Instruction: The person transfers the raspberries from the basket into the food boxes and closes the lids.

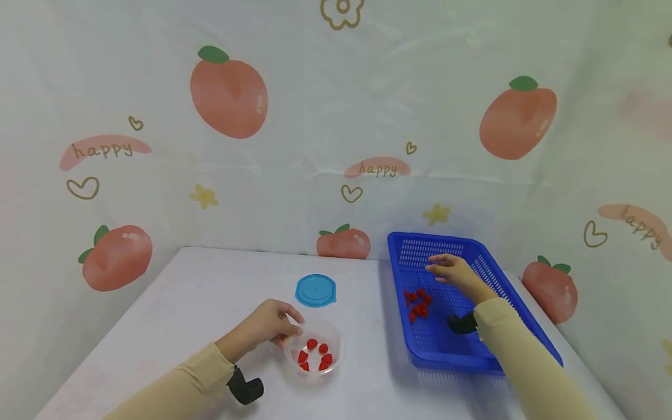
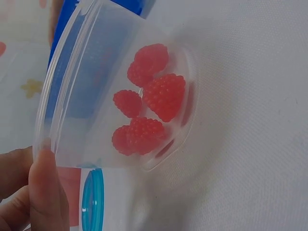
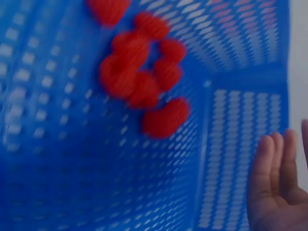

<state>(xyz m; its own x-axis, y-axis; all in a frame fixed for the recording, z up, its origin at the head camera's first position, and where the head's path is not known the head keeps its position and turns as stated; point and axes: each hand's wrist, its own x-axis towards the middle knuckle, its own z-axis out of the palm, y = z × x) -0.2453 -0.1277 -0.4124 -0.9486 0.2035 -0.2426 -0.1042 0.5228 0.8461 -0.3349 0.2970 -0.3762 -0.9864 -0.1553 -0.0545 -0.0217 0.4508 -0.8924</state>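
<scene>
Since the bowl (image 2: 96, 96) of berries (image 1: 327, 358) might slide on the counter (image 1: 220, 280), the left hand (image 1: 268, 324) pinches its rim. The loose, empty right hand (image 1: 459, 277) is over the basket (image 1: 441, 335) near more berries (image 1: 423, 312).

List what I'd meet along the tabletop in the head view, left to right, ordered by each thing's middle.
Left hand → clear container → red berries inside the blue basket → right hand.

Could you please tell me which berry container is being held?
The clear bowl: the left hand pinches its rim, whereas no hand grips the blue basket.
</scene>
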